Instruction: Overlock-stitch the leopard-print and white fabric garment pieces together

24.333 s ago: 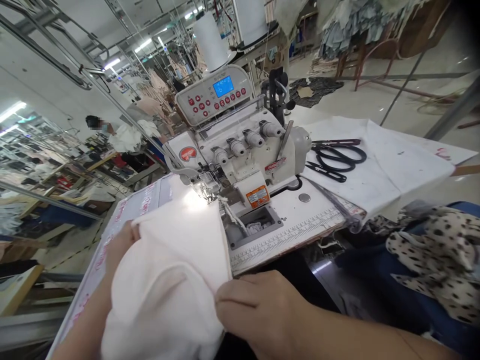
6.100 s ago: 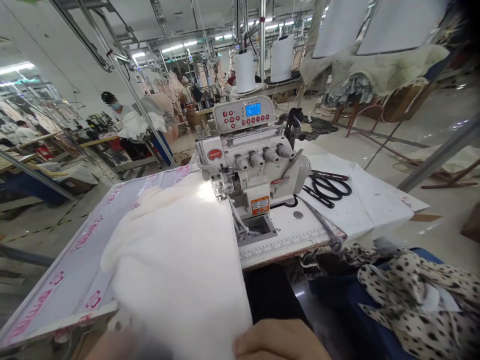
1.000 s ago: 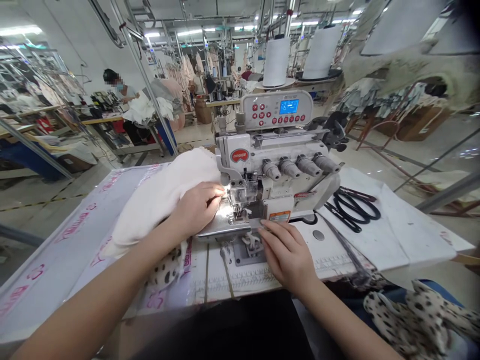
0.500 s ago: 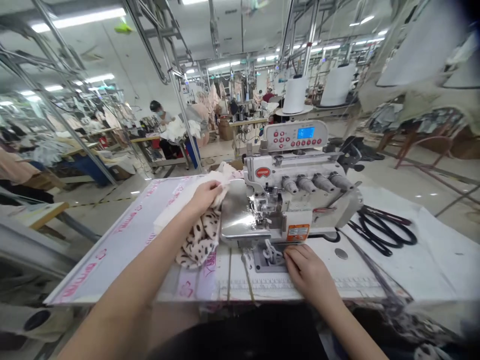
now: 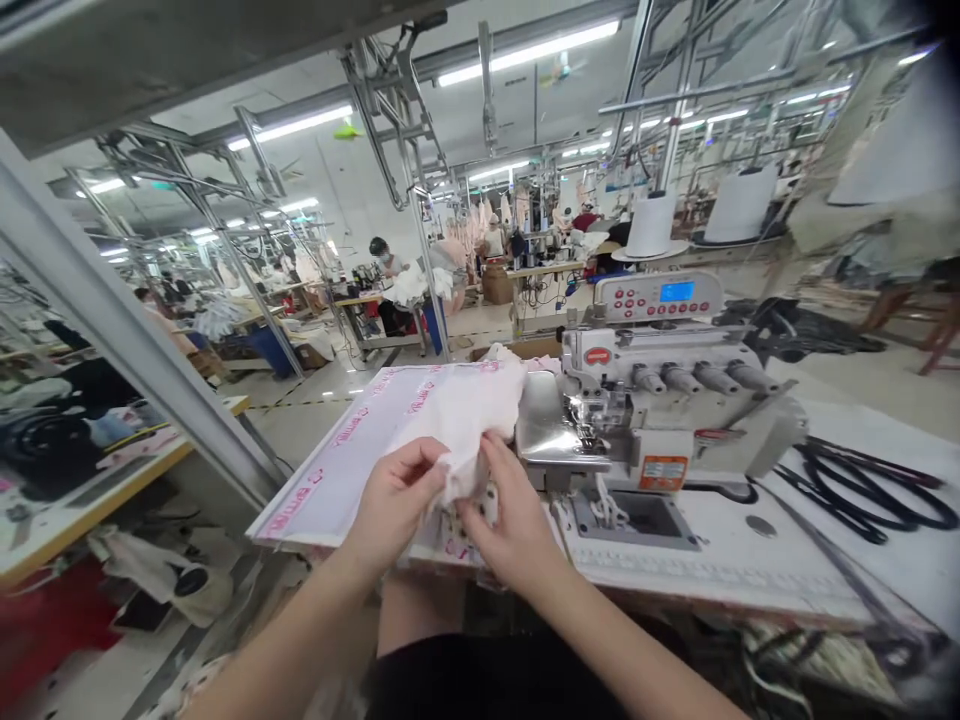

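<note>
fingers of our left hand [image 5: 394, 505] and right hand [image 5: 517, 525] are closed, pinching a bunched white knit cloth [image 5: 461, 425] from both sides, held over the pink-printed table sheet [image 5: 337, 475], just left of the overlock machine [image 5: 667, 385]. we judge this a step of arranging the cloth off the needle; the next move calls for an edge laid flat toward the presser foot [image 5: 589, 438].

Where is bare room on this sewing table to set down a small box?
The pink-lettered board has room left of the white cloth between the left hand and right hand. The ruler strip before the sewing machine is free, up to the black scissors. Both hands and the needle crowd the middle.
</note>
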`<state>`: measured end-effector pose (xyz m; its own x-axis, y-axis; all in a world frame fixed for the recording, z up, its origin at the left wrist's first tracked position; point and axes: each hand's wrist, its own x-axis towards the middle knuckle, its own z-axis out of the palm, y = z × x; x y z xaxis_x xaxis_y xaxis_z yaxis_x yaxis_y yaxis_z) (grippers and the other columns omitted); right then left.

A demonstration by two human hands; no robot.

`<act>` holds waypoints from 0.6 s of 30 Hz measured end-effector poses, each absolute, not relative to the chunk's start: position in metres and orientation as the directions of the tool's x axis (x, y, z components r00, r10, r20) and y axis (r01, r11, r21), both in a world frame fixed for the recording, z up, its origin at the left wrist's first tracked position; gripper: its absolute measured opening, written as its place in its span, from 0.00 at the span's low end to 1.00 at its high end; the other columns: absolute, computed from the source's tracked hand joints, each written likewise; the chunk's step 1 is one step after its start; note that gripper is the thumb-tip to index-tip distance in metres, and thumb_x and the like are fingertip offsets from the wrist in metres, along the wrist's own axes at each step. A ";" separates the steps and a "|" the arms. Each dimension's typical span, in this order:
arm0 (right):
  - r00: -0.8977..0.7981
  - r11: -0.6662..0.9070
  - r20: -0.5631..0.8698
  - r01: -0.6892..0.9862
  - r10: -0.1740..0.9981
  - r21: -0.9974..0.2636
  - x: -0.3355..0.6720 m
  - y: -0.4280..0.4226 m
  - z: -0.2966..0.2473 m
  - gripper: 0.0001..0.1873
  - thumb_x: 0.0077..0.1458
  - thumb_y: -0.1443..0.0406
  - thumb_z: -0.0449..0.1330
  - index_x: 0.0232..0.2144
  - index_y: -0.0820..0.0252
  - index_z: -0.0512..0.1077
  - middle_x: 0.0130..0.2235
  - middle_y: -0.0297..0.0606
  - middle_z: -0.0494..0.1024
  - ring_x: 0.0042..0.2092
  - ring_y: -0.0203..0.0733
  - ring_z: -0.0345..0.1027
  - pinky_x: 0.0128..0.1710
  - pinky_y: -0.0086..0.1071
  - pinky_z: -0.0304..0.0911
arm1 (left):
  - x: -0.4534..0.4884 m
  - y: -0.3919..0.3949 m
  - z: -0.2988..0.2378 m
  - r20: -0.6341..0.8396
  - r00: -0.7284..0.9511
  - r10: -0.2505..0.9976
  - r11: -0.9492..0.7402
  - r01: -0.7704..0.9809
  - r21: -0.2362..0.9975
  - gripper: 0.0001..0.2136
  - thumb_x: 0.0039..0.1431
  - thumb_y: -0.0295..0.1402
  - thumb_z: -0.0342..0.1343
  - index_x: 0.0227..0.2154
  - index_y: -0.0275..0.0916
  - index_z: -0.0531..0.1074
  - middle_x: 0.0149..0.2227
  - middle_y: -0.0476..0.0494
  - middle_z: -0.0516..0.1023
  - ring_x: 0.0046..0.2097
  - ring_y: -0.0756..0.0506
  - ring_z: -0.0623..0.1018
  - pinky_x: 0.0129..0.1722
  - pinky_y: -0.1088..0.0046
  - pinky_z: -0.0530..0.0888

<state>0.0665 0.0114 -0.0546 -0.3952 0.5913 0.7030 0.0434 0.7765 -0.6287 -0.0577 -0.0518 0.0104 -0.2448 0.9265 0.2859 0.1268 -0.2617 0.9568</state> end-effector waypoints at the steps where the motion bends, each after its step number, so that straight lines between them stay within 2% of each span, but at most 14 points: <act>1: -0.417 0.731 0.668 -0.013 0.616 -0.682 0.059 0.009 -0.049 0.20 0.53 0.66 0.51 0.49 0.66 0.62 0.48 0.50 0.68 0.50 0.50 0.60 0.48 0.42 0.59 | -0.058 -0.059 0.014 0.314 -0.241 0.918 -0.269 0.201 0.942 0.11 0.50 0.38 0.57 0.24 0.34 0.68 0.24 0.50 0.67 0.27 0.53 0.65 0.28 0.80 0.63; 2: -0.461 0.661 0.615 -0.077 0.640 -0.746 0.055 0.006 -0.045 0.14 0.54 0.67 0.49 0.42 0.64 0.66 0.41 0.45 0.72 0.44 0.46 0.65 0.43 0.38 0.62 | -0.060 -0.065 0.017 0.321 -0.255 0.912 -0.261 0.245 0.934 0.11 0.51 0.39 0.56 0.24 0.34 0.67 0.23 0.51 0.66 0.26 0.54 0.64 0.27 0.81 0.63; 4: -0.600 0.424 0.451 -0.198 0.661 -0.884 0.056 -0.003 -0.041 0.09 0.55 0.66 0.48 0.31 0.61 0.68 0.29 0.35 0.70 0.32 0.39 0.64 0.33 0.31 0.61 | -0.067 -0.078 0.022 0.270 -0.307 0.912 -0.206 0.226 0.952 0.13 0.53 0.40 0.54 0.23 0.35 0.63 0.20 0.53 0.63 0.23 0.56 0.61 0.24 0.82 0.60; 5: -0.674 0.263 0.359 -0.245 0.645 -0.933 0.061 -0.008 -0.040 0.08 0.55 0.64 0.49 0.29 0.60 0.66 0.27 0.33 0.69 0.30 0.37 0.63 0.30 0.28 0.60 | -0.071 -0.085 0.023 0.223 -0.320 0.921 -0.171 0.181 0.968 0.14 0.52 0.41 0.54 0.22 0.35 0.62 0.19 0.54 0.61 0.21 0.56 0.60 0.22 0.82 0.59; 7: -0.800 -0.051 0.214 -0.291 0.560 -0.955 0.073 -0.019 -0.043 0.09 0.53 0.59 0.53 0.29 0.60 0.65 0.27 0.32 0.67 0.28 0.35 0.61 0.28 0.26 0.57 | -0.079 -0.097 0.023 0.102 -0.281 0.954 -0.080 0.091 0.993 0.17 0.51 0.44 0.55 0.21 0.34 0.61 0.19 0.54 0.61 0.20 0.56 0.59 0.20 0.82 0.57; 9: -0.874 -0.240 0.130 -0.267 0.468 -0.933 0.084 -0.029 -0.048 0.14 0.49 0.56 0.59 0.28 0.61 0.64 0.26 0.31 0.67 0.26 0.32 0.58 0.25 0.24 0.53 | -0.082 -0.108 0.019 -0.010 -0.214 0.977 0.021 0.049 0.999 0.18 0.50 0.46 0.55 0.23 0.33 0.66 0.20 0.52 0.64 0.20 0.56 0.61 0.20 0.82 0.58; 12: -0.871 -0.308 0.057 -0.233 0.487 -0.922 0.094 -0.037 -0.055 0.18 0.44 0.54 0.63 0.23 0.62 0.63 0.21 0.28 0.64 0.23 0.29 0.54 0.22 0.23 0.48 | -0.078 -0.119 0.011 -0.101 -0.187 0.977 0.113 0.056 0.992 0.20 0.51 0.49 0.52 0.29 0.33 0.71 0.22 0.49 0.68 0.22 0.55 0.63 0.20 0.81 0.60; 16: -0.841 -0.291 0.032 -0.222 0.540 -0.930 0.099 -0.039 -0.056 0.19 0.50 0.51 0.58 0.25 0.63 0.67 0.23 0.32 0.67 0.25 0.31 0.56 0.25 0.25 0.50 | -0.071 -0.121 0.004 -0.152 -0.193 0.969 0.160 0.025 0.987 0.23 0.50 0.53 0.49 0.27 0.33 0.70 0.20 0.48 0.66 0.21 0.54 0.63 0.19 0.81 0.58; 18: -0.832 -0.246 0.048 -0.218 0.553 -0.945 0.102 -0.040 -0.053 0.20 0.52 0.51 0.55 0.25 0.63 0.66 0.23 0.32 0.67 0.25 0.32 0.56 0.25 0.25 0.50 | -0.070 -0.120 0.003 -0.147 -0.128 0.981 0.149 0.007 0.989 0.22 0.49 0.52 0.52 0.27 0.33 0.68 0.21 0.49 0.65 0.21 0.55 0.62 0.19 0.81 0.58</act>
